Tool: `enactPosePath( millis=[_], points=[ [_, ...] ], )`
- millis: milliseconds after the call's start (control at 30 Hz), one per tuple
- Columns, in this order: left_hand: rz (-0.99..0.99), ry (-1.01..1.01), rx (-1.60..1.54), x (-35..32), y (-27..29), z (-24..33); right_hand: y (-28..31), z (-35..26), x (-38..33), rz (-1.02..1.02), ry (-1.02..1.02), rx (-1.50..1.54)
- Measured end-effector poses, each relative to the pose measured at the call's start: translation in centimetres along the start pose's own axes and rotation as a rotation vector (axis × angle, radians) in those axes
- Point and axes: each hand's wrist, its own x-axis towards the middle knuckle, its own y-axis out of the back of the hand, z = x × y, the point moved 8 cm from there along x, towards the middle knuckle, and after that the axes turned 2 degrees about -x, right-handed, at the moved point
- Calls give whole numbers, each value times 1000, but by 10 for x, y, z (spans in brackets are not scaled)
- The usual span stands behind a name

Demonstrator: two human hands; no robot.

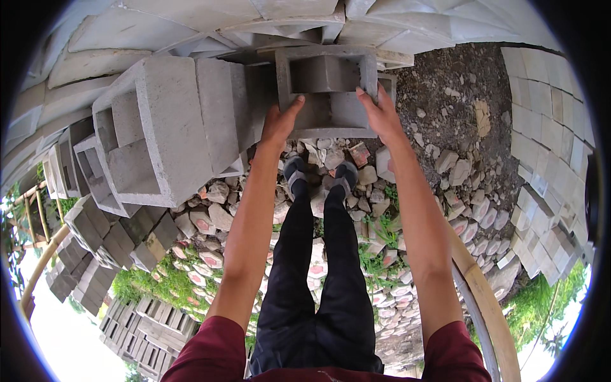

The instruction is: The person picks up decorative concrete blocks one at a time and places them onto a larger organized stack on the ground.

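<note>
Between my two hands, in front of me, is a grey hollow concrete block with its two cavities facing up toward me. My left hand grips the left side, thumb over the rim. On the opposite side, my right hand clasps the block with its thumb on the rim and fingers along the outer wall. The block is close against a row of similar concrete blocks on the left. Whether it rests on something or hangs free, I cannot tell.
Loose stones cover the ground around my feet, with dark soil to the right. Stacked pale blocks line the right side, and a block wall curves across the far side. A bamboo pole stands near my right arm.
</note>
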Motion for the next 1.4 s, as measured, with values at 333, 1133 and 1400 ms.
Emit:
enactPosePath(
  millis=[333,1133,1400],
  points=[
    [-7,-40,9,4,-6,5,-1,12,-1,-30,-88,41],
    [-114,-51,-146,14,-3,-18,-10,16,-8,-57,-140,290],
    [70,252,-183,10,15,-58,-18,31,-68,30,-378,190]
  ],
)
